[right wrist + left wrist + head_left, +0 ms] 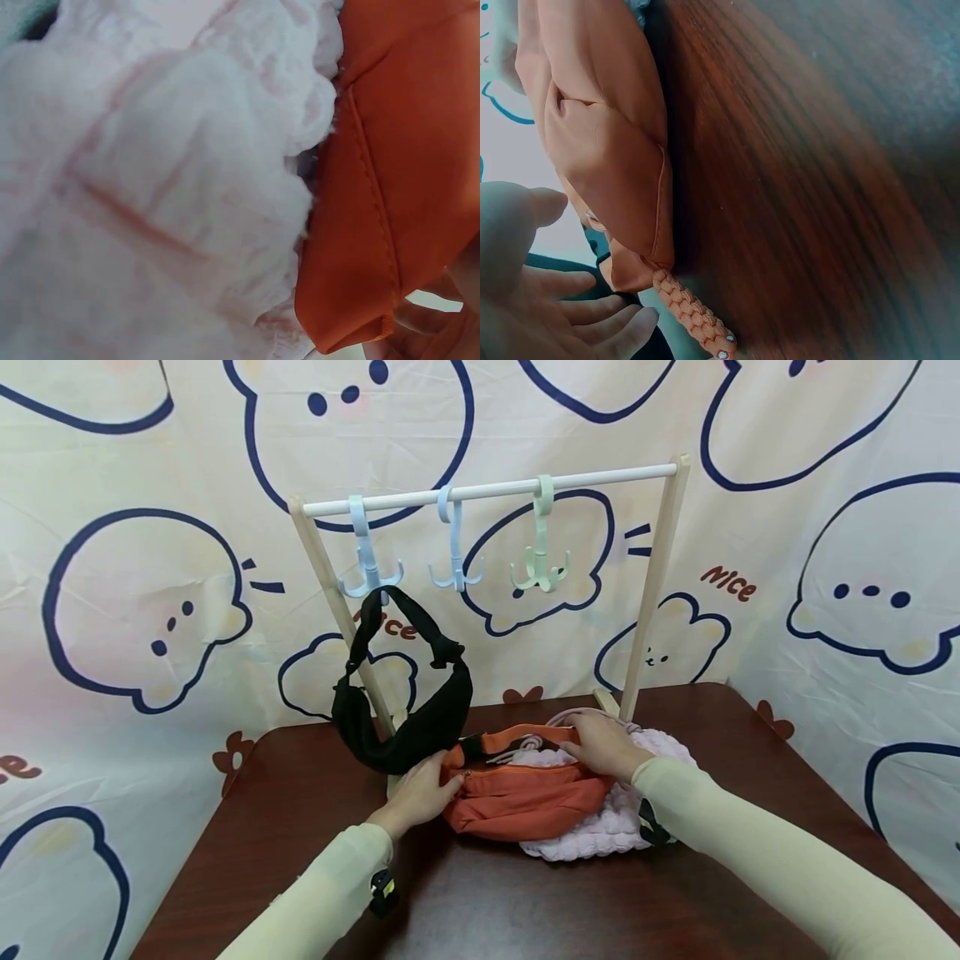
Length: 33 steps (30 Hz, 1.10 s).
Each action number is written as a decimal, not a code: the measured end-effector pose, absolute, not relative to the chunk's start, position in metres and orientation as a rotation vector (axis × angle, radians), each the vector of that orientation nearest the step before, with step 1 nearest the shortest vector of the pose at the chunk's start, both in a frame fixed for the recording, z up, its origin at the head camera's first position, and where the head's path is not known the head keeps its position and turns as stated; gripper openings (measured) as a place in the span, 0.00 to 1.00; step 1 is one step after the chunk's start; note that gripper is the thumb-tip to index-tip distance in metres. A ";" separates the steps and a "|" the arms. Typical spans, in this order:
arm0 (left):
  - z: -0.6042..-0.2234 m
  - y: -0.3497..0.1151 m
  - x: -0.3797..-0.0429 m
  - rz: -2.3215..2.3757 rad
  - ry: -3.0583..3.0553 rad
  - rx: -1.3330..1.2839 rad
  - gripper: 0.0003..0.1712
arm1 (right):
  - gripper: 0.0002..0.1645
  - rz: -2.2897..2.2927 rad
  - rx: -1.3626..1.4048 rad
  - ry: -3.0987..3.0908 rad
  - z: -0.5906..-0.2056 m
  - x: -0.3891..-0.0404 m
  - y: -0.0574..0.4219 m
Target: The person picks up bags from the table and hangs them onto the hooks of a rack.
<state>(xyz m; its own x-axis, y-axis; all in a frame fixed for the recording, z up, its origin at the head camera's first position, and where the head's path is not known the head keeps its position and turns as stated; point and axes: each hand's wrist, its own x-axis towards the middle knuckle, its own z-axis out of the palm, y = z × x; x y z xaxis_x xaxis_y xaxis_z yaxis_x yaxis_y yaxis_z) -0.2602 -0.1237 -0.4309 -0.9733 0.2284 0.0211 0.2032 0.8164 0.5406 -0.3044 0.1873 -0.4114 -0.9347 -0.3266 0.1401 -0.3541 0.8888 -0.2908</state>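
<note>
An orange waist bag (528,806) with a zip lies on the table, partly over a pale pink puffy bag (600,831). My left hand (420,789) is at the orange bag's left end; the left wrist view shows its thumb and fingers (604,319) spread, with no pinch. At the other end, my right hand (603,745) grips the orange bag, fingers curling by its corner in the right wrist view. A braided orange zip pull (694,315) hangs from the bag's left end. Left of it, a black bag (405,735) hangs by its strap.
A rack with a white bar (495,489) and wooden legs (652,593) stands at the back. Two blue hooks (455,547) and one green hook (542,539) hang from it; the leftmost blue one bears the black bag. A patterned cloth surrounds the brown table (315,827).
</note>
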 end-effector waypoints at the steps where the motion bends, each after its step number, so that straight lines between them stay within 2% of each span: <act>1: -0.431 -0.123 -0.262 0.867 2.952 0.348 0.35 | 0.20 0.473 0.533 -2.976 -0.411 -0.305 0.187; 24: -0.440 -0.118 -0.277 0.882 2.984 0.307 0.30 | 0.18 0.407 0.523 -3.043 -0.402 -0.309 0.177; 27: -0.441 -0.118 -0.279 0.876 2.993 0.300 0.30 | 0.14 0.376 0.514 -3.042 -0.402 -0.309 0.176; 33: -0.443 -0.118 -0.283 0.881 2.976 0.283 0.22 | 0.09 0.337 0.501 -3.044 -0.404 -0.311 0.175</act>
